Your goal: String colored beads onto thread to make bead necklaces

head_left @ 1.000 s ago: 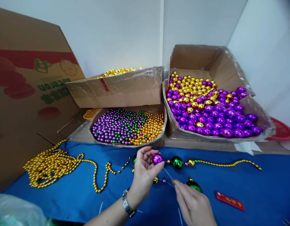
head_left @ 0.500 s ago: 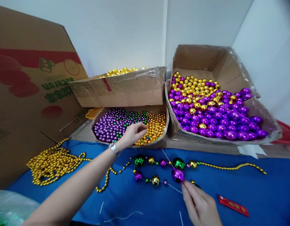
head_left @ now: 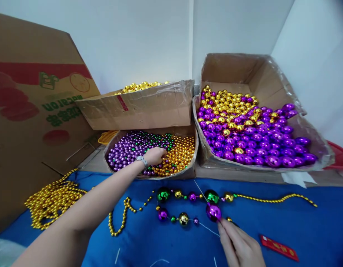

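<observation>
My left hand point(head_left: 155, 156) reaches into a cardboard tray point(head_left: 195, 154) of small beads, where purple, green and gold ones point(head_left: 182, 150) lie together. Its fingers are curled among them, and the fingertips are hidden. At the lower right my right hand point(head_left: 239, 244) pinches a large shiny purple bead point(head_left: 213, 211) at its underside, with white string running past it. On the blue cloth in front lies a strung garland with a large green bead point(head_left: 163, 194), a gold bead point(head_left: 183, 218) and a small purple bead point(head_left: 196, 221). Its gold chain point(head_left: 271, 199) stretches right.
A heap of gold bead chain point(head_left: 56, 202) lies at the left beside a tall carton point(head_left: 18, 148). Larger purple and gold beads fill an open box point(head_left: 279, 81) at the back right. A red packet point(head_left: 279, 247) and bits of string rest on the blue cloth point(head_left: 299, 222).
My left hand has moved down into the small beads. My right hand, still pinching the large purple bead, has shifted slightly right and down. The view has moved a little.
</observation>
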The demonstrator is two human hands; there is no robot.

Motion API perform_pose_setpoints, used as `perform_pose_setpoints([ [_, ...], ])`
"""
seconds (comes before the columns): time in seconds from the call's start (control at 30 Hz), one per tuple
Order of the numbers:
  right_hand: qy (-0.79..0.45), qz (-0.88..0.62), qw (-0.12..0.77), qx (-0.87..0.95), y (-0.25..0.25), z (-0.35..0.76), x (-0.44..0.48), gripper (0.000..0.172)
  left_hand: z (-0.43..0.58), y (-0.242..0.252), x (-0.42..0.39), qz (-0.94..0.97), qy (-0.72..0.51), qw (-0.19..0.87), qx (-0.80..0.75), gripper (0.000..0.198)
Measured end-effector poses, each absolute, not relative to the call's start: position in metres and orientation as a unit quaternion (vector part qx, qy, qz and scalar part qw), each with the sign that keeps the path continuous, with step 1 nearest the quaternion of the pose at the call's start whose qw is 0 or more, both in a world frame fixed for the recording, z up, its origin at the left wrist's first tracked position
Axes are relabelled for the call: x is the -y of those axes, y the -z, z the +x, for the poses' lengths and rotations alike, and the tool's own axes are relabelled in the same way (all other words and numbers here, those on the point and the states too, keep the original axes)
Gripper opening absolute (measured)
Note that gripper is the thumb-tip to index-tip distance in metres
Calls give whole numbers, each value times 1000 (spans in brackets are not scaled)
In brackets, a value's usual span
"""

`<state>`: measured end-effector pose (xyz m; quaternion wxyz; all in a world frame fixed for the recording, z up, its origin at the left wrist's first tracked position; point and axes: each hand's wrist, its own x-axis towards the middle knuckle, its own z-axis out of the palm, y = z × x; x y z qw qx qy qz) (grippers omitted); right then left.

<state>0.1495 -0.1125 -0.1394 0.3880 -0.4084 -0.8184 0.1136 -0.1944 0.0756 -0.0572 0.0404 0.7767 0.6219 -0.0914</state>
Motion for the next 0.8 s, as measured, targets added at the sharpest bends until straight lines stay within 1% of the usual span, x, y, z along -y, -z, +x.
perform_pose_setpoints([
  [0.2, -114, -418, 399, 808, 128, 141, 112, 23, -194, 64, -74, 774, 122, 20, -621, 24],
  [0.33, -139, -429, 391, 802, 123, 138, 112, 23, -191, 66, -76, 772, 138, 11, -620, 24],
  [0.5, -156, -441, 382, 797, 123, 139, 112, 22, -188, 64, -76, 773, 152, 7, -616, 24],
  [0.8, -142, -427, 386, 806, 127, 139, 111, 23, -196, 68, -78, 783, 150, 15, -604, 25],
])
